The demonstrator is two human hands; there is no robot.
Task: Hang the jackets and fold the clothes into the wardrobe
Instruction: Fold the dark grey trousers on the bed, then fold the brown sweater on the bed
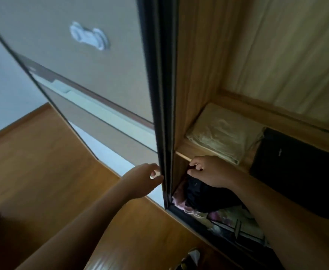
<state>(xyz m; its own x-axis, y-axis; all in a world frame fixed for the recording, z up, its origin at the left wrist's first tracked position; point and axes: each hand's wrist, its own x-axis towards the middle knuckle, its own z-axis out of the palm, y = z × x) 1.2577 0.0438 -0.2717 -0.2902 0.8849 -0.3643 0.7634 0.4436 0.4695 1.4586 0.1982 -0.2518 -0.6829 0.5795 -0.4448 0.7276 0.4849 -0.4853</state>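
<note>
while the left hand (143,179) rests loose fingers (156,179) on the sliding door (162,114) edge, the right hand (211,171) pinches the dark garment (202,195) hanging just below its fingers inside the wardrobe (196,75); if the door slides, it could trap cloth or knuckles.

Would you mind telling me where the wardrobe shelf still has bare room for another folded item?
Bare wood shows along the shelf's front edge, before the beige folded bundle. The black folded garment fills the right. Below, dark clothes under the right hand crowd the compartment.
</note>
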